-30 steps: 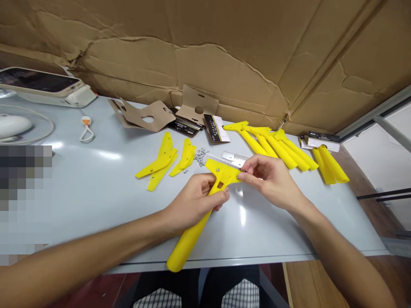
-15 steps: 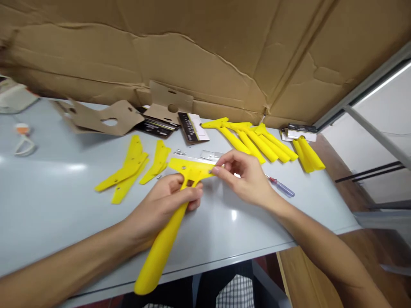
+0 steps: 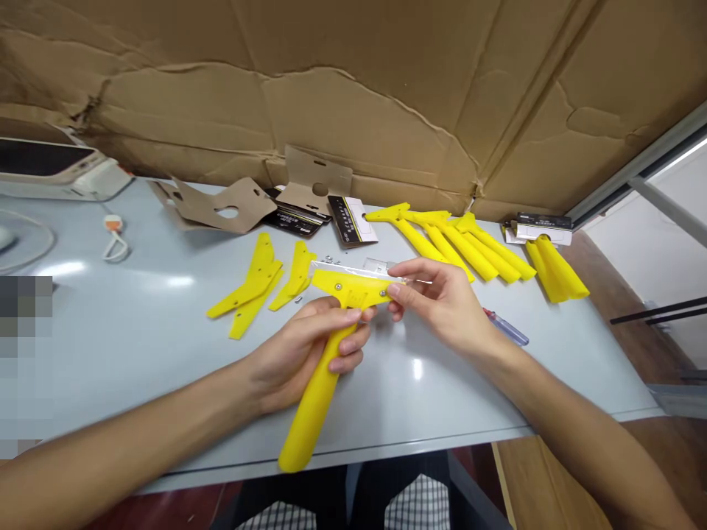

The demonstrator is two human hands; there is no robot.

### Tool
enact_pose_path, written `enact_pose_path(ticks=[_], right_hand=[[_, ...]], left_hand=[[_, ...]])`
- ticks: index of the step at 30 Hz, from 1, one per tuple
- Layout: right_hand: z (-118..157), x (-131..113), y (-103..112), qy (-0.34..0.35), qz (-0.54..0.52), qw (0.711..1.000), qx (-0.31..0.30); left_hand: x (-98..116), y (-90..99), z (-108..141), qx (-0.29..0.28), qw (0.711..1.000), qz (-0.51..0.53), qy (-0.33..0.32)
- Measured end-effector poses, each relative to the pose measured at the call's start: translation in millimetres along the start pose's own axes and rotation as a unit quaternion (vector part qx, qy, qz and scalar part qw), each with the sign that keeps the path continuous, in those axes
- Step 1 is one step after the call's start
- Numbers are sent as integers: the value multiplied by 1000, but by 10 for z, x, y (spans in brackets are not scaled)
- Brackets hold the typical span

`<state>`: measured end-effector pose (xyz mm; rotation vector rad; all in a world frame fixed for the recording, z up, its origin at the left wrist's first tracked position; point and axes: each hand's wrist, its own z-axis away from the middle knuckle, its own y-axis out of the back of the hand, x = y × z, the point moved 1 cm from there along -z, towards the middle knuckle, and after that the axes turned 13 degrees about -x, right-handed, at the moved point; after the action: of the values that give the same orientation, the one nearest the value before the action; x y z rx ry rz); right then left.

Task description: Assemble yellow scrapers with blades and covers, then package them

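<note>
Yellow scraper (image 3: 317, 394), left hand (image 3: 292, 346) clasped round handle, right hand (image 3: 446, 298) pinching head's corner

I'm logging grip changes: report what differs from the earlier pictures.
The left hand has slid its thumb up the yellow scraper, covering the square hole. Nothing was let go; the right hand still pinches the head. The loose yellow pieces stayed put.
</note>
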<state>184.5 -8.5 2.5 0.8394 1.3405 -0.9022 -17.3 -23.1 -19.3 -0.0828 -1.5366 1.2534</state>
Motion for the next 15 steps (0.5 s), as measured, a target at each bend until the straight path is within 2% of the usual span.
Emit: enact_pose_path(ticks=[6, 9, 13, 15], right_hand=[[-92, 149, 31, -21, -29, 999, -9], [-146, 162, 55, -28, -17, 999, 2], [4, -95, 249, 12, 108, 993, 43], [218, -287, 407, 47, 229, 967, 97]], left_hand=[[33, -50, -9, 45, 995, 74, -52], [53, -57, -6, 51, 993, 94, -44], [53, -12, 25, 42, 995, 85, -29], [50, 2, 38, 43, 996, 78, -33]])
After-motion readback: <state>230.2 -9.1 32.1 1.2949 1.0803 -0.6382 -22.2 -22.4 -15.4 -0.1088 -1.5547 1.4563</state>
